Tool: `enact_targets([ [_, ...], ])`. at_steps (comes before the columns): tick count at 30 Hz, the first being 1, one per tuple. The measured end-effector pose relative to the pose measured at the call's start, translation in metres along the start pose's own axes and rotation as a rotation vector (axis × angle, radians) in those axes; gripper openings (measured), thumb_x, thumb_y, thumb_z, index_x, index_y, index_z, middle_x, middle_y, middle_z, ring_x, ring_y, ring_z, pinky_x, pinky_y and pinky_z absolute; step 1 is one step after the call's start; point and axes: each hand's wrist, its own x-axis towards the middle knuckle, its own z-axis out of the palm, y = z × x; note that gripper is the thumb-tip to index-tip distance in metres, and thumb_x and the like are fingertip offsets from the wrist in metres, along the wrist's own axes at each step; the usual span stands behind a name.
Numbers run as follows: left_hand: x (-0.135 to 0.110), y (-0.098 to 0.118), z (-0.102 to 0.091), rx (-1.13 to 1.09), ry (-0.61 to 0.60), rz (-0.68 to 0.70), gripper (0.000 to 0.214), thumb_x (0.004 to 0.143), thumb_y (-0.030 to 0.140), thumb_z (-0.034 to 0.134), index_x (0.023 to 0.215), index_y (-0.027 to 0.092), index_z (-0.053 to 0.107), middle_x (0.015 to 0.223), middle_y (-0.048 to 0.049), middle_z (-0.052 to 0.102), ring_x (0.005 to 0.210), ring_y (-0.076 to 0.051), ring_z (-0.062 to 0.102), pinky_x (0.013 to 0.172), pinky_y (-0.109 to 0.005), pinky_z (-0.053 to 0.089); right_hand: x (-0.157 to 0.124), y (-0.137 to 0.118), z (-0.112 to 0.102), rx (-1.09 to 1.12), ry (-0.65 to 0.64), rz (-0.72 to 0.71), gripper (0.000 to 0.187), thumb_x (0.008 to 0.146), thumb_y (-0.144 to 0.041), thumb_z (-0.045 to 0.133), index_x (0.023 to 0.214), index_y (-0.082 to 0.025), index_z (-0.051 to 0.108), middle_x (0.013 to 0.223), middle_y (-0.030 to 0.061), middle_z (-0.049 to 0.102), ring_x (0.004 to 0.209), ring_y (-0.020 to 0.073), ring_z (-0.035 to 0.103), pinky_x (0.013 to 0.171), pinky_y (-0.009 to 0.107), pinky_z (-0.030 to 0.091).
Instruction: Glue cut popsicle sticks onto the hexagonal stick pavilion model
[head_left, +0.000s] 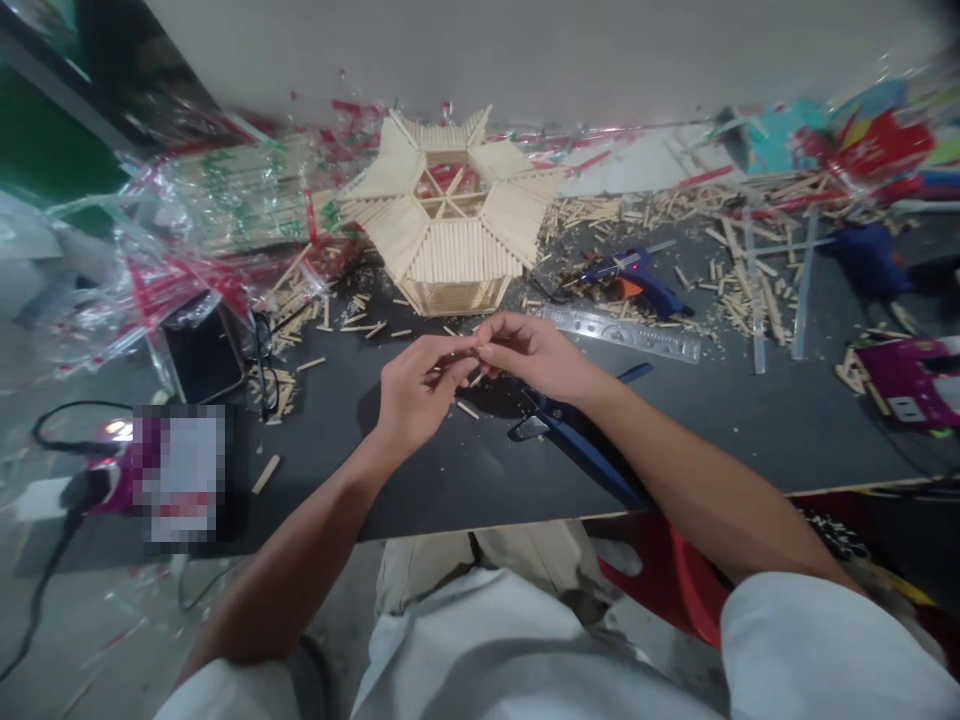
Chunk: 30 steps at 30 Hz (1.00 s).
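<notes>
Though tiny, stick (476, 378) between fingers (502, 356).

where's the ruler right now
In the head view, the ruler lies right of centre on the dark table, between the right hand and the orange-triggered glue gun.

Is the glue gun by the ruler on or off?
Probably on: a small red light glows on the blue glue gun.

Glue guns (637, 272), a ruler (626, 335) and scattered wooden offcuts (600, 213) on the table (442, 480) mark a craft workspace.
</notes>
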Motion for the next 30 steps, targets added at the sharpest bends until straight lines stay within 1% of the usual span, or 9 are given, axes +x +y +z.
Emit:
enact_targets([
  [5,0.005,0.002,-0.004,0.193,0.106,0.336,0.008,0.095,0.021,0.076,0.102,0.022,0.079,0.095,-0.0029,0.081,0.083,-0.013,0.077,0.075,-0.021,0.060,-0.004,-0.007,0.008,0.087,0.005,0.111,0.043,0.078,-0.055,0.088,0.089,-0.019,0.066,0.075,-0.0011,0.067,0.068,0.0112,0.061,0.069,0.026,0.054],
  [9,0.003,-0.001,-0.008,0.353,0.112,0.529,0.017,0.094,0.008,0.073,0.104,0.021,0.078,0.092,-0.0013,0.082,0.078,-0.010,0.077,0.073,-0.016,0.058,-0.005,-0.009,0.006,0.075,0.029,0.190,0.041,0.072,-0.051,0.092,0.084,-0.017,0.071,0.075,-0.0001,0.070,0.065,0.0102,0.060,0.067,0.026,0.053],
  [15,0.002,-0.001,-0.008,0.455,0.062,0.562,0.011,0.096,0.011,0.072,0.102,0.018,0.079,0.091,-0.0034,0.082,0.078,-0.011,0.077,0.074,-0.016,0.058,-0.005,-0.015,0.000,-0.076,-0.005,0.217,0.032,0.077,-0.046,0.085,0.087,-0.017,0.076,0.075,0.0023,0.072,0.066,0.0133,0.063,0.067,0.029,0.054],
  [17,0.003,0.001,-0.007,0.438,0.066,0.512,0.010,0.097,0.015,0.072,0.100,0.019,0.080,0.091,-0.0035,0.083,0.079,-0.012,0.078,0.075,-0.018,0.059,-0.006,-0.023,-0.005,-0.292,0.025,0.194,0.027,0.083,-0.044,0.079,0.089,-0.017,0.076,0.078,0.0041,0.073,0.069,0.0159,0.065,0.071,0.033,0.054],
  [19,0.003,0.002,-0.005,0.387,0.061,0.457,0.008,0.097,0.017,0.072,0.098,0.019,0.080,0.090,-0.0034,0.083,0.079,-0.013,0.078,0.075,-0.019,0.061,-0.010,-0.034,-0.019,-0.682,0.208,0.127,0.018,0.088,-0.036,0.074,0.086,-0.018,0.075,0.082,0.0064,0.073,0.075,0.0194,0.066,0.078,0.037,0.054],
  [21,0.004,0.004,-0.004,0.323,0.040,0.407,0.008,0.096,0.016,0.073,0.096,0.019,0.080,0.088,-0.0028,0.083,0.076,-0.013,0.078,0.073,-0.020,0.061,-0.016,-0.044,-0.042,-1.093,0.487,0.101,0.014,0.091,-0.029,0.070,0.084,-0.017,0.074,0.089,0.0102,0.073,0.085,0.0242,0.067,0.088,0.042,0.052],
  [24,0.004,0.005,-0.002,0.278,0.007,0.353,0.006,0.095,0.014,0.074,0.095,0.017,0.078,0.085,-0.0022,0.082,0.073,-0.012,0.077,0.071,-0.019,0.060,-0.029,-0.050,-0.088,-1.389,0.745,0.277,0.024,0.095,-0.035,0.069,0.101,-0.013,0.074,0.104,0.0192,0.072,0.105,0.0334,0.067,0.093,0.046,0.049],
  [26,0.004,0.005,-0.002,0.280,-0.003,0.337,0.005,0.094,0.013,0.074,0.094,0.017,0.077,0.084,-0.0020,0.081,0.071,-0.011,0.076,0.070,-0.018,0.059,-0.035,-0.049,-0.115,-1.450,0.777,0.412,0.033,0.091,-0.040,0.075,0.106,-0.010,0.073,0.109,0.0223,0.070,0.108,0.0350,0.066,0.091,0.044,0.050],
  [30,0.004,0.005,-0.002,0.281,-0.010,0.296,0.004,0.095,0.015,0.074,0.093,0.018,0.077,0.084,-0.0020,0.081,0.069,-0.011,0.075,0.066,-0.019,0.058,-0.037,-0.038,-0.145,-1.408,0.662,0.545,0.035,0.089,-0.050,0.076,0.093,-0.016,0.074,0.089,0.0141,0.072,0.088,0.0320,0.068,0.074,0.039,0.048],
])
